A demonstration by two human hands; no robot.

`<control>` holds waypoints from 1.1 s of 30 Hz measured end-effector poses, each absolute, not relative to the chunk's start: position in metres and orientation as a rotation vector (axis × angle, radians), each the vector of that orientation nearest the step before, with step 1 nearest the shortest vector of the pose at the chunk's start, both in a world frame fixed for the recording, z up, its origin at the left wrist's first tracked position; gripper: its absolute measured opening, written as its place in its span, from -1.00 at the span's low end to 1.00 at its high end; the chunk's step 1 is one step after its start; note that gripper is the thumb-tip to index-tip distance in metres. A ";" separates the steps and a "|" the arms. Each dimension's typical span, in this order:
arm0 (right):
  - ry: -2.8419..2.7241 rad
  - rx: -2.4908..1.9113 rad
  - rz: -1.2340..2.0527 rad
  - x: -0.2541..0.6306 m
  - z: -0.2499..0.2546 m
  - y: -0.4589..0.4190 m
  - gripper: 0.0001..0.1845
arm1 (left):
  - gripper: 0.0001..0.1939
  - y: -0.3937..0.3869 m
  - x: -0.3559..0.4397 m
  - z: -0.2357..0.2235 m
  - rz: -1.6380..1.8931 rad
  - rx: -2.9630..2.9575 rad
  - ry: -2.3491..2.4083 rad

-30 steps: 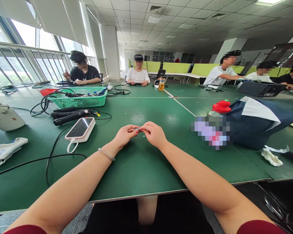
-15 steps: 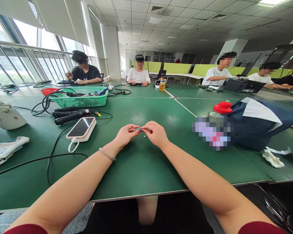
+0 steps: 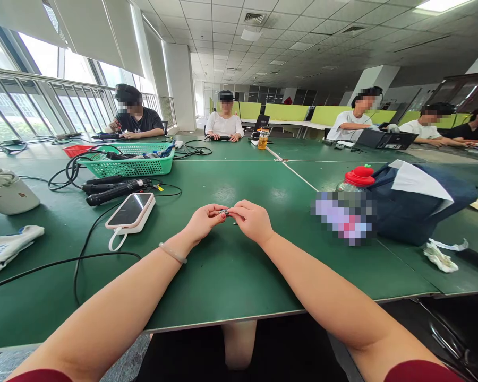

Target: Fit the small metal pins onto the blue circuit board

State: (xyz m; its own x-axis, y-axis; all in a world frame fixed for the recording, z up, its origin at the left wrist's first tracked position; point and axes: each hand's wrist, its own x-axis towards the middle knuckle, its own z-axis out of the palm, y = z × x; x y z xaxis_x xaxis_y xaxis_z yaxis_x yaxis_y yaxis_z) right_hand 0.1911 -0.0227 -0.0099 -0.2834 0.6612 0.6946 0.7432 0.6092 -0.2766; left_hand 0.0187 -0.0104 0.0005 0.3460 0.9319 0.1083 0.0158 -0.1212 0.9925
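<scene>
Our left hand point(image 3: 201, 223) and right hand point(image 3: 252, 220) pinch a small metallic piece point(image 3: 223, 211) over the worktop point(image 3: 227, 281); uneven pressure could make it slip.

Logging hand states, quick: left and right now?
Left hand: closed, pinching a small part.
Right hand: closed, pinching the same small part.

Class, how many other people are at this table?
5: person in black, left; person in white, centre; further right, second person in white, third person in white, and, cut off, second person in black. More may be hidden.
</scene>
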 end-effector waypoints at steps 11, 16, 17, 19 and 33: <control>-2.161 -1.603 0.298 0.206 -0.012 -0.007 -0.78 | -0.55 -0.004 0.017 -0.007 1.015 1.546 1.078; -2.184 -1.705 0.315 0.203 -0.017 -0.006 -0.93 | -0.60 -0.002 0.017 -0.013 0.941 1.580 1.109; -2.179 -1.717 0.307 0.202 -0.017 -0.006 -0.92 | -0.61 -0.002 0.017 -0.013 0.928 1.597 1.131; -2.165 -1.725 0.285 0.200 -0.015 -0.007 -0.91 | -0.62 -0.001 0.017 -0.014 0.911 1.631 1.184; -2.079 -1.347 0.179 0.183 -0.007 -0.021 -0.86 | -0.63 -0.001 0.018 -0.018 0.850 1.667 1.119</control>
